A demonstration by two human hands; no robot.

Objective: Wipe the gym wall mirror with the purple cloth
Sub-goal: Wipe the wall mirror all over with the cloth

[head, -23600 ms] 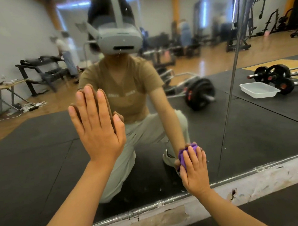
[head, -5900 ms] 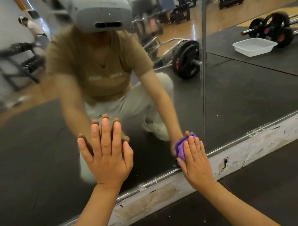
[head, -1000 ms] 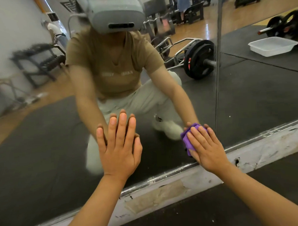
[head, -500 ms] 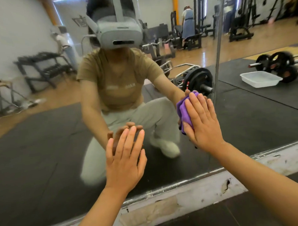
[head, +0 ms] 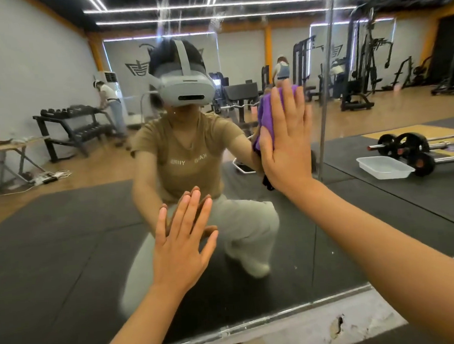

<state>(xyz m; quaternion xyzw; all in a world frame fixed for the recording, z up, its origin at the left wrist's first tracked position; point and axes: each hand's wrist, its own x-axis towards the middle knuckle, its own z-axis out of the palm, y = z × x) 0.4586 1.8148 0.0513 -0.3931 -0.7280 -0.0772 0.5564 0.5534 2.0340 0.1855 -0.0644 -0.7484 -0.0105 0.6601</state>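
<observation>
The wall mirror [head: 67, 243] fills the view, with a vertical seam right of the hands. The left hand [head: 181, 248] lies flat on the mirror, fingers straight, holding nothing. Above and right of it, the right hand [head: 287, 145] presses the purple cloth [head: 263, 115] against the mirror with straight fingers [head: 290, 104]; the cloth protrudes left of them.

I see a purple cloth [head: 264, 118], and in the mirror [head: 67, 243] a tan shirt [head: 183, 158], pale grey trousers [head: 249, 233], a grey headset [head: 186, 89], black floor mats [head: 54, 231], a white tray [head: 384, 167], orange columns [head: 268, 50] and a chipped white ledge [head: 318, 326].
</observation>
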